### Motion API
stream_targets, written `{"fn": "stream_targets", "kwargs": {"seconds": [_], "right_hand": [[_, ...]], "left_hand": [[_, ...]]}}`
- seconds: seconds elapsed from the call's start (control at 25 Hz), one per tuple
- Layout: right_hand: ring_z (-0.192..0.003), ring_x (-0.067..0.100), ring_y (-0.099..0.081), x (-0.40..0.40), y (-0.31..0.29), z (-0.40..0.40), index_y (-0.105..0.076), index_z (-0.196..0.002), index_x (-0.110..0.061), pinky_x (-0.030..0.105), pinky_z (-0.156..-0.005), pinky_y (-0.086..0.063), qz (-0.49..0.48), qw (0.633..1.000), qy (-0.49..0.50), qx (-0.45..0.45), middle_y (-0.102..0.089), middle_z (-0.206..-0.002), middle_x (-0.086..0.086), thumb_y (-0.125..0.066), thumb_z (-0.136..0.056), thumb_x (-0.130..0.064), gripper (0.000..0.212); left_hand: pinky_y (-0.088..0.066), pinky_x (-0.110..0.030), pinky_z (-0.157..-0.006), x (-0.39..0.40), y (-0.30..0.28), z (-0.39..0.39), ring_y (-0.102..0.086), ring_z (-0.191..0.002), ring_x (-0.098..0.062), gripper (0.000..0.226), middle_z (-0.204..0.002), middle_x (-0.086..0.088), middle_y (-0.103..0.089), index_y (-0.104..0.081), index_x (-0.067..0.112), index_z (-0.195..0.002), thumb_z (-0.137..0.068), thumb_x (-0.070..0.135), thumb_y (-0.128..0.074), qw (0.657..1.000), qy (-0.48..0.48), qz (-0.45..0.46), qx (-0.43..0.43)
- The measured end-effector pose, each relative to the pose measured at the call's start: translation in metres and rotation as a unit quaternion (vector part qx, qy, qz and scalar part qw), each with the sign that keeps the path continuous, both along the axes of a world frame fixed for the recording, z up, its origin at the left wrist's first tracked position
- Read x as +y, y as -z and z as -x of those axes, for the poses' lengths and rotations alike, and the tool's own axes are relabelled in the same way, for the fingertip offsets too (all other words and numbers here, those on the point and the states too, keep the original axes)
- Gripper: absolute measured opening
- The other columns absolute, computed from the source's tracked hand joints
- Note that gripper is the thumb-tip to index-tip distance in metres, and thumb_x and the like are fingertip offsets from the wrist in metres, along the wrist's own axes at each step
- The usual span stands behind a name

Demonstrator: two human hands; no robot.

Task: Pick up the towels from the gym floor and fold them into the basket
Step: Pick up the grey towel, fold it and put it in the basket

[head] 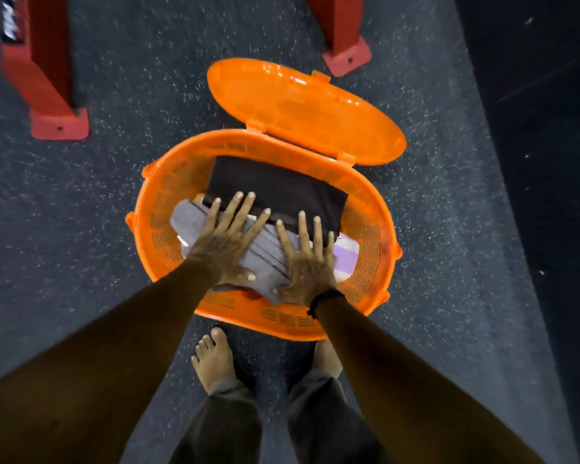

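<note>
Dark speckled gym floor [98,202] across the whole head view, with a darker mat [543,162] curving down the 3 o'clock side. Orange oval basket [258,324] at the centre, slotted walls, its hinged lid [302,105] thrown open toward 1 o'clock. Two red metal posts on bolted foot plates at the far edge: left post [47,72] at 10 o'clock, right post [344,38] at 12 o'clock, both well apart from the basket. Folded black towel [282,189] lying flat inside, on the 12 o'clock half. Folded grey towel [188,219] beside and partly under it, on the 7 o'clock half, with a lilac towel [345,256] peeking out at 4 o'clock. Left hand [225,242] flat on the grey towel, grip spread wide, fingertips reaching the black towel's near edge. Right hand [310,266] likewise flat and spread, pressing the same stack, a dark wristband [325,298] at its wrist. Bare feet [213,360] on the floor at 6 o'clock, just beside the basket.
</note>
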State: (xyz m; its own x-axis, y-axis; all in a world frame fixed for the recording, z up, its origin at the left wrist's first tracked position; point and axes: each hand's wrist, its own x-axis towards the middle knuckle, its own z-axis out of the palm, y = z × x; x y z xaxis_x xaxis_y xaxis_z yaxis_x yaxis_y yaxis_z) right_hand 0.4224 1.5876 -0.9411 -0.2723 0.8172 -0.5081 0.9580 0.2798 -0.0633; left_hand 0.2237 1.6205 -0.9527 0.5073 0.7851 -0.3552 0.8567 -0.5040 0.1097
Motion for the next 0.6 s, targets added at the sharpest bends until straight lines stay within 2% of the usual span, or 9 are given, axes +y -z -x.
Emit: {"fn": "stream_targets", "kwargs": {"seconds": [0.12, 0.24, 0.32, 0.4, 0.48, 0.52, 0.6], "right_hand": [[-0.144, 0.048, -0.006, 0.010, 0.046, -0.015, -0.004, -0.151, -0.030, 0.068, -0.109, -0.009, -0.031, 0.999, -0.020, -0.005, -0.005, -0.159, 0.020, -0.077, -0.040, -0.071, 0.140], [-0.142, 0.046, 0.002, 0.011, 0.079, -0.016, 0.000, -0.151, -0.031, 0.068, -0.108, -0.001, -0.045, 0.999, -0.025, -0.009, 0.006, -0.157, 0.017, -0.077, -0.039, -0.073, 0.142], [-0.141, 0.045, 0.005, 0.008, 0.088, -0.014, 0.002, -0.150, -0.031, 0.067, -0.107, 0.002, -0.045, 0.999, -0.023, -0.011, 0.009, -0.155, 0.015, -0.076, -0.041, -0.074, 0.141], [-0.141, 0.045, 0.008, 0.011, 0.079, -0.014, 0.006, -0.150, -0.030, 0.067, -0.108, 0.004, -0.022, 0.999, -0.025, -0.010, 0.012, -0.156, 0.017, -0.077, -0.044, -0.072, 0.141], [-0.143, 0.045, 0.012, 0.018, 0.048, -0.016, 0.013, -0.150, -0.031, 0.066, -0.110, 0.005, 0.040, 0.999, -0.031, -0.007, 0.016, -0.158, 0.017, -0.078, -0.052, -0.066, 0.138], [-0.144, 0.043, 0.012, 0.023, 0.025, -0.018, 0.013, -0.151, -0.030, 0.064, -0.112, 0.003, 0.075, 0.997, -0.036, -0.003, 0.016, -0.158, 0.016, -0.078, -0.057, -0.062, 0.134], [-0.146, 0.038, 0.007, 0.036, -0.028, -0.024, 0.008, -0.152, -0.026, 0.058, -0.116, -0.006, 0.139, 0.989, -0.027, 0.031, 0.012, -0.159, 0.015, -0.076, -0.068, -0.054, 0.122]], "left_hand": [[0.005, -0.058, -0.112, -0.003, 0.040, -0.001, -0.004, -0.145, -0.043, 0.136, -0.157, -0.025, -0.006, -0.004, 0.020, -0.152, -0.048, 0.078, -0.070, 1.000, -0.020, 0.002, 0.002], [0.010, -0.060, -0.111, -0.006, 0.081, 0.000, 0.023, -0.142, -0.038, 0.142, -0.155, -0.021, 0.022, 0.011, 0.022, -0.151, -0.048, 0.081, -0.067, 1.000, -0.027, -0.013, 0.002], [0.013, -0.060, -0.110, -0.010, 0.093, 0.000, 0.031, -0.139, -0.036, 0.142, -0.151, -0.017, 0.035, 0.013, 0.022, -0.150, -0.048, 0.082, -0.066, 1.000, -0.024, -0.011, -0.009], [0.013, -0.060, -0.110, 0.001, 0.086, 0.003, 0.032, -0.138, -0.036, 0.142, -0.150, -0.017, 0.036, 0.013, 0.022, -0.150, -0.048, 0.083, -0.064, 0.999, -0.024, 0.022, 0.002], [0.009, -0.060, -0.111, 0.000, 0.057, -0.001, 0.027, -0.141, -0.036, 0.142, -0.155, -0.019, 0.026, 0.013, 0.023, -0.150, -0.048, 0.083, -0.065, 0.996, -0.045, 0.074, 0.015], [0.005, -0.060, -0.112, -0.008, 0.042, -0.006, 0.020, -0.143, -0.038, 0.140, -0.157, -0.021, 0.018, 0.014, 0.024, -0.150, -0.051, 0.080, -0.067, 0.996, -0.033, 0.077, 0.014], [0.000, -0.055, -0.115, 0.015, -0.012, 0.000, 0.009, -0.146, -0.038, 0.128, -0.158, -0.021, 0.011, 0.017, 0.024, -0.150, -0.064, 0.075, -0.064, 0.989, -0.030, 0.138, 0.040]]}}
